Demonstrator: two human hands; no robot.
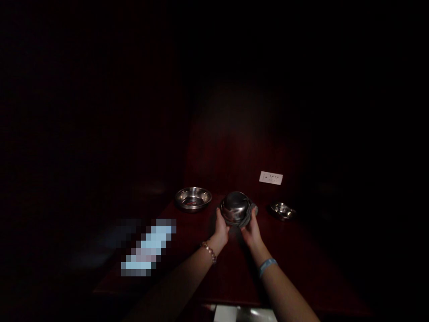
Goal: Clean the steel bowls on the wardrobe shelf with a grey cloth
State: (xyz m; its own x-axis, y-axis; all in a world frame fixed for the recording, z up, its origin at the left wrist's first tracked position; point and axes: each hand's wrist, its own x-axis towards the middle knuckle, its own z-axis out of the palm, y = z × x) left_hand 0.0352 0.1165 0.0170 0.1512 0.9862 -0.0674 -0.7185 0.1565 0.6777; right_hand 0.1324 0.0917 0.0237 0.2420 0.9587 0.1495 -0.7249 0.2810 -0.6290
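Silvery bowl (235,209) between left grip (221,232), right grip (252,231)

Between the left hand (221,231) and right hand (254,231), a bowl (233,209) is resting, a cloth (248,218) lying along its right side. On the table (234,277), a basin (192,207) is standing left, a dish (284,212) right; behind, a socket (271,178) is sitting on the wall (228,156).

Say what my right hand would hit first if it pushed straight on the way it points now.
Your right hand would first meet the grey cloth it touches, then probably the metal bowl; depth is hard to judge in this dim light.
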